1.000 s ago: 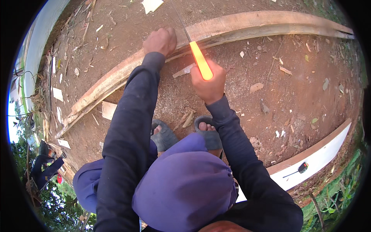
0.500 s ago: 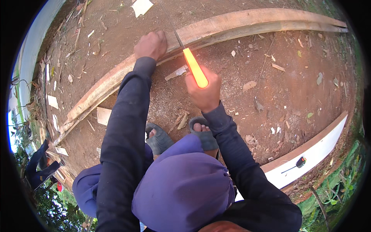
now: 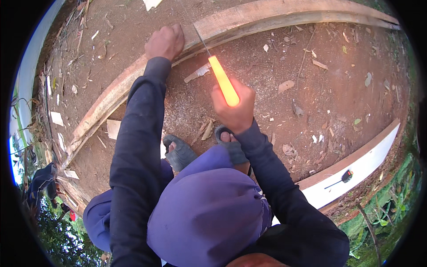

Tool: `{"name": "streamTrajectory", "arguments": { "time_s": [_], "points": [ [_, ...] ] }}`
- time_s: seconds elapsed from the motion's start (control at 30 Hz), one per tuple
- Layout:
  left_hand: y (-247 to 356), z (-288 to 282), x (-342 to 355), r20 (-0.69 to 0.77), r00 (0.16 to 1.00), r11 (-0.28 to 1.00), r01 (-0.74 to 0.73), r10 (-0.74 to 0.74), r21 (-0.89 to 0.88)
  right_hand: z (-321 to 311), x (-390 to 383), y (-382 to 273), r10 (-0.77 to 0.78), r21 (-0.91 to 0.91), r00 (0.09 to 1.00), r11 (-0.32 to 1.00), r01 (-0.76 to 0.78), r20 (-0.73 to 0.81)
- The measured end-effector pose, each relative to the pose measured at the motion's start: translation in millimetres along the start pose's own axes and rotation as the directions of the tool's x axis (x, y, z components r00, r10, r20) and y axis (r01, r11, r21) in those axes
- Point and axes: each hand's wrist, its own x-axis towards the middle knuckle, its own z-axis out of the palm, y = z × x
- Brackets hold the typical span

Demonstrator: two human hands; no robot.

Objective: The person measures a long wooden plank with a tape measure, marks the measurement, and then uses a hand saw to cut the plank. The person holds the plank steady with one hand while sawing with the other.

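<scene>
My right hand is closed round the bright orange-yellow handle of a handsaw. The saw's thin dark blade runs up and away from the handle, across the long wooden beam. My left hand presses down on the same beam just left of the blade, its fingers curled over the far side and partly hidden. The beam appears curved and slants from lower left to upper right. How deep the blade sits in the wood cannot be made out.
Wood scraps and dry leaves litter the brown soil. My sandalled feet stand below the beam. At the right lies a white-faced board with a small black tool on it. Another person shows at the lower left.
The right hand has drawn the saw back toward me relative to the beam. My left hand keeps its place on the wood. The whole view has shifted slightly.
</scene>
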Motion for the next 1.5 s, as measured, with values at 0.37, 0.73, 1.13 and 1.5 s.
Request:
{"name": "streamTrajectory", "arguments": {
  "time_s": [0.37, 0.73, 1.13, 1.5],
  "points": [
    [14.2, -10.0, 13.4, -0.013, 0.989, 0.988, 0.148, -0.149, -0.037, 11.3, 42.9, -3.7, -0.036, -0.003, 0.999, 0.999, 0.036, -0.034],
    [13.1, -1.2, 18.3, 0.018, 0.983, 0.981, 0.181, -0.181, -0.065, -2.7, 0.0, 17.8, -0.032, 0.089, 0.998, 0.995, 0.038, -0.058],
    [16.3, -9.1, 20.5, 0.041, 0.972, 0.973, 0.231, -0.230, -0.030, -30.4, -55.7, 47.2, -0.101, -0.005, 0.995, 0.995, 0.101, 0.018],
    [10.2, -12.5, 14.4, 0.049, 0.952, 0.954, 0.300, -0.301, 0.028, -71.3, -124.3, 66.6, -0.146, 0.014, 0.989, 0.989, 0.146, 0.017]
  ]
}}
